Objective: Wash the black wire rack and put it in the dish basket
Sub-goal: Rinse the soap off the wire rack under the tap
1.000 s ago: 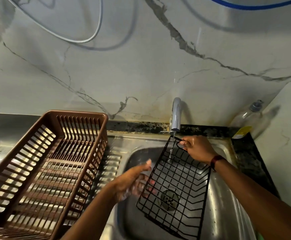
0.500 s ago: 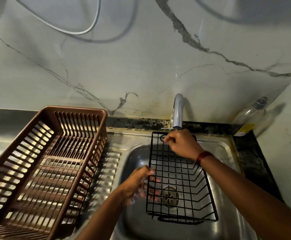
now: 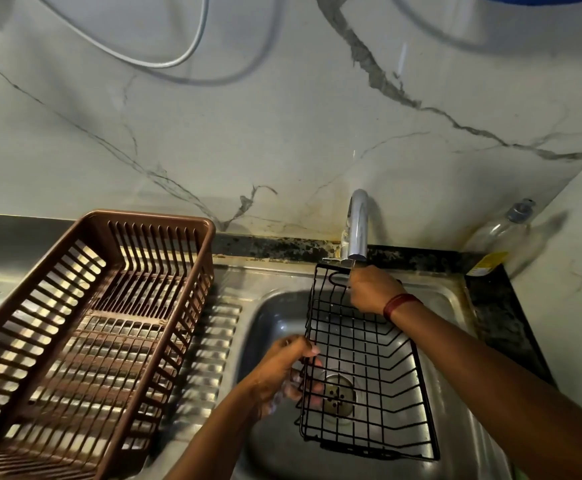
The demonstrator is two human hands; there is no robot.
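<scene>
The black wire rack (image 3: 369, 368) hangs over the steel sink (image 3: 449, 296), tilted with its top edge just under the tap (image 3: 358, 223). My right hand (image 3: 369, 289) grips the rack's top edge, close to the spout. My left hand (image 3: 288, 368) holds the rack's left side, thumb over the rim and fingers curled round the wires; there is foam on those fingers. The brown plastic dish basket (image 3: 85, 327) stands empty on the draining board at the left.
A clear soap bottle (image 3: 501, 237) with a yellow label leans in the back right corner. The sink drain (image 3: 338, 396) shows through the rack. A ribbed steel drainboard (image 3: 210, 344) lies between basket and sink. Marble wall behind, with hoses hanging.
The rack swung from a slant to nearly square under the tap. My right hand slid left along its top edge, and my left hand closed on the rack's left side.
</scene>
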